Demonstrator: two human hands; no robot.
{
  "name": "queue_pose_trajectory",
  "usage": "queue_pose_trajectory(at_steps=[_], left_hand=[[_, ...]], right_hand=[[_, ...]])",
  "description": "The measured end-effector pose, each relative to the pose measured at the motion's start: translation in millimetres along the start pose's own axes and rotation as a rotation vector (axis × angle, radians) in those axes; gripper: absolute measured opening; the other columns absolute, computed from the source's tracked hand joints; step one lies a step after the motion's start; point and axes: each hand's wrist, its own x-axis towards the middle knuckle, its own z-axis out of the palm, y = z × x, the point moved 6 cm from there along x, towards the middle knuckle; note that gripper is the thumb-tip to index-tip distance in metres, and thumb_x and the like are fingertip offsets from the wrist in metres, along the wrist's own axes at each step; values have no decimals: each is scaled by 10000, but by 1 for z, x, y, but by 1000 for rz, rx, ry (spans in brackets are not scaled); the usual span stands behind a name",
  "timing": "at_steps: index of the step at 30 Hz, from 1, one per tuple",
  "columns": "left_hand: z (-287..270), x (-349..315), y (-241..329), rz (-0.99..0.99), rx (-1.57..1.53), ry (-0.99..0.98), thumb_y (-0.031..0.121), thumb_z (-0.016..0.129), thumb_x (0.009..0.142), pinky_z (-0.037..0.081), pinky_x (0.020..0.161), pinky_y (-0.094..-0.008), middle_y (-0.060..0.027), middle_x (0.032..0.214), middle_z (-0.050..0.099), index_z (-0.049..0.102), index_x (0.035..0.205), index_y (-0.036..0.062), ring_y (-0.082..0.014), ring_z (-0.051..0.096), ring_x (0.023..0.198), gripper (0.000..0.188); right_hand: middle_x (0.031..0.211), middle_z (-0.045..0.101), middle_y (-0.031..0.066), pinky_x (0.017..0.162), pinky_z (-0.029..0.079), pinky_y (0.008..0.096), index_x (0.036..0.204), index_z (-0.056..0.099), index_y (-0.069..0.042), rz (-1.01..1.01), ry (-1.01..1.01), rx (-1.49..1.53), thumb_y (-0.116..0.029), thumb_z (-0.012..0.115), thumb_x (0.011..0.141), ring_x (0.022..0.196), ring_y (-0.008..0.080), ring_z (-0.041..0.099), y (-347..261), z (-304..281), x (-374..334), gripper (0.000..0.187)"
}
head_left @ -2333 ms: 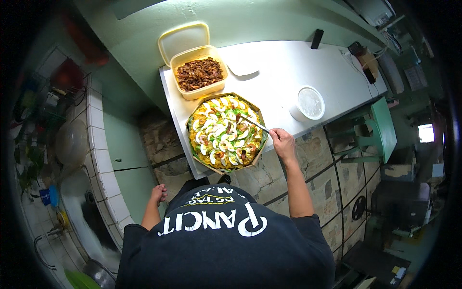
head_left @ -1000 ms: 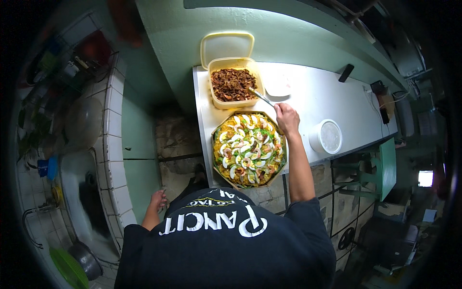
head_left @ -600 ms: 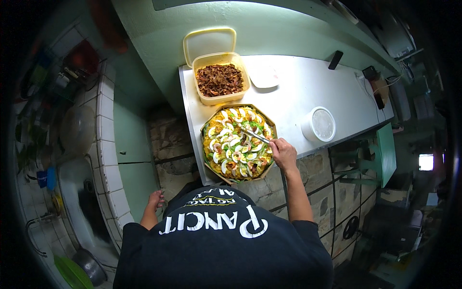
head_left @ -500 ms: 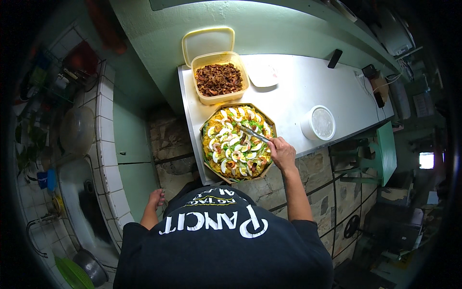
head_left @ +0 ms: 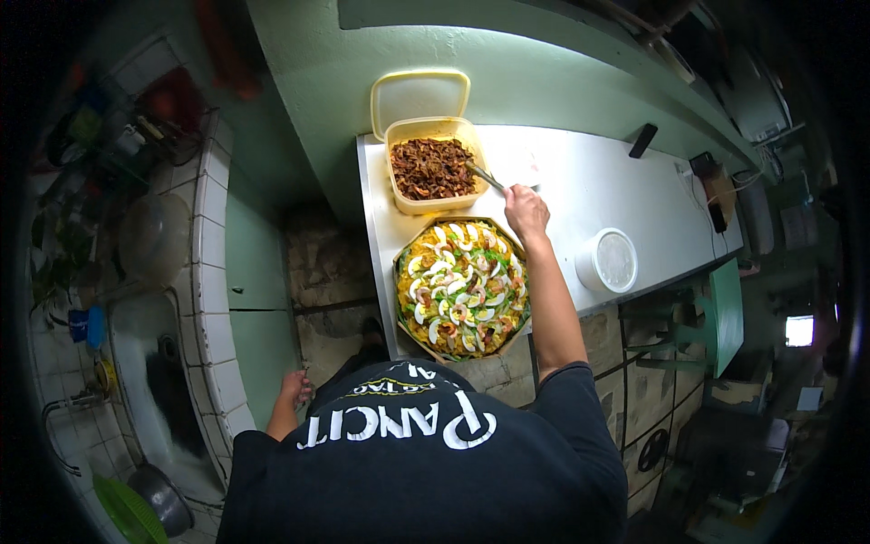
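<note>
On table (head_left: 652, 195), tub (head_left: 435, 207) of brown bits (head_left: 430, 170), egg-topped tray (head_left: 462, 218) — right hand (head_left: 526, 212) pinching tongs (head_left: 487, 177), left hand (head_left: 295, 388), grip unclear

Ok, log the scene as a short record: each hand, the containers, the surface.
Right hand: holding a metal utensil, tip at the right side of the container
Left hand: low on the left, fingers curled, grip unclear
Container: yellowish plastic, lid raised behind it, chopped brown food inside
Tray: eight-sided, in front of the container, topped with egg slices
Tub: white, round, right of the tray
Surface: white table
</note>
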Motion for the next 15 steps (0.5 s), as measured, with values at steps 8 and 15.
queue_pose_trajectory(at_steps=[8,15], left_hand=[[-21,18,-31,12,-131,19,360,452,959,436,647,-374,-10,1021,577,508,1281,174,-170,561,791,376],[-9,19,-15,-3,-108,-4,373,459,963,439,643,-355,5,1014,578,513,1259,187,-157,558,793,354]], right_hand=[[951,693,128,798,516,460,947,695,-101,-70,11,-194,-359,492,936,871,347,665,-28,9,26,328],[927,676,120,763,497,446,911,689,-89,-114,158,97,-311,525,927,842,344,644,-8,-36,-12,277]])
